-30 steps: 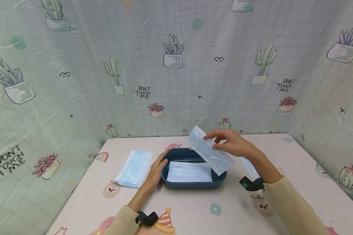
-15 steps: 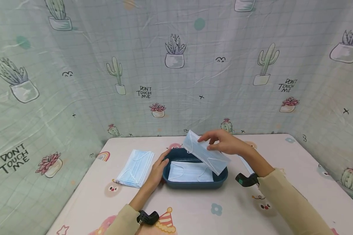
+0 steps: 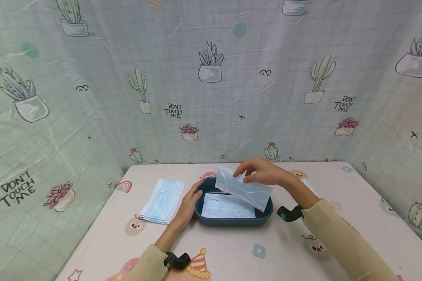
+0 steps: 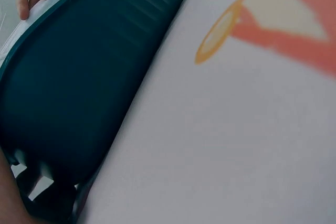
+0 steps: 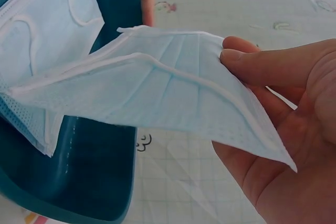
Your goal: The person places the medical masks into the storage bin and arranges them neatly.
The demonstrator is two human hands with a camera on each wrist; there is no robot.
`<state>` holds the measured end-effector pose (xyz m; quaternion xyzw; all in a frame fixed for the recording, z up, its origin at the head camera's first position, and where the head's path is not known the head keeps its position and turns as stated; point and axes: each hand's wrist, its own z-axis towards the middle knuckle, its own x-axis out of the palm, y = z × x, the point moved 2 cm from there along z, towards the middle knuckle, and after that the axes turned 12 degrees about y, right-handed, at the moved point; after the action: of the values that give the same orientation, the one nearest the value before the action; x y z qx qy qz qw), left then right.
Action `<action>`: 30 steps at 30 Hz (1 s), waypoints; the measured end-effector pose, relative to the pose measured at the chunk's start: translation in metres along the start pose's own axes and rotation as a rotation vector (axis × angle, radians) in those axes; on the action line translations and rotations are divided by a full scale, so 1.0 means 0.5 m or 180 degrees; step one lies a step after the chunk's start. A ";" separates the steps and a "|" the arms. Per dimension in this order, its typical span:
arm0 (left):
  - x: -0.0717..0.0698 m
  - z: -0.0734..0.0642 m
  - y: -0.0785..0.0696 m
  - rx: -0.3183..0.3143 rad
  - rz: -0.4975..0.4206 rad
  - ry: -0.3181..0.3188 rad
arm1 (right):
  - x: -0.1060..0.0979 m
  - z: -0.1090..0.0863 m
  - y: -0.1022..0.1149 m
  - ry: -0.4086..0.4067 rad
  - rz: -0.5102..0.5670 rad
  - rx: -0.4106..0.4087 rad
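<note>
While the left hand point(image 3: 188, 203) gripped the box point(image 3: 232, 222), the right hand point(image 3: 261, 171) lowered its pinched mask point(image 3: 244, 190) closer over the far side.

The pale blue pleated face mask point(image 3: 244, 190), with white ear loops, is pinched near its edge in the right hand's grip point(image 3: 261, 171) and slants over the right part of a dark teal plastic bin point(image 3: 232, 222). The bin is rectangular with rounded corners, upright on the tabletop point(image 3: 228, 257), its left end held by the left hand's grip point(image 3: 188, 203). Inside lie flat blue masks point(image 3: 225, 207), loops uppermost. Left of the bin, a neat mask stack point(image 3: 163, 201) lies flat at an angle.
</note>
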<state>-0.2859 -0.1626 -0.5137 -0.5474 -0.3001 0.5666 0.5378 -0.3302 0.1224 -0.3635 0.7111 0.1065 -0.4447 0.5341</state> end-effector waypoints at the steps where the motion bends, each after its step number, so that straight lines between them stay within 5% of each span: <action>1: 0.000 0.000 -0.001 0.0008 0.0005 -0.0001 | 0.000 0.002 0.000 0.0014 -0.0001 0.0005; 30: 0.004 -0.003 0.000 -0.0004 -0.0021 0.0000 | 0.039 0.045 -0.017 0.0822 0.0289 -0.0266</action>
<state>-0.2840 -0.1613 -0.5145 -0.5467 -0.3023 0.5646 0.5394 -0.3359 0.1003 -0.3842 0.7436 0.1605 -0.3201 0.5647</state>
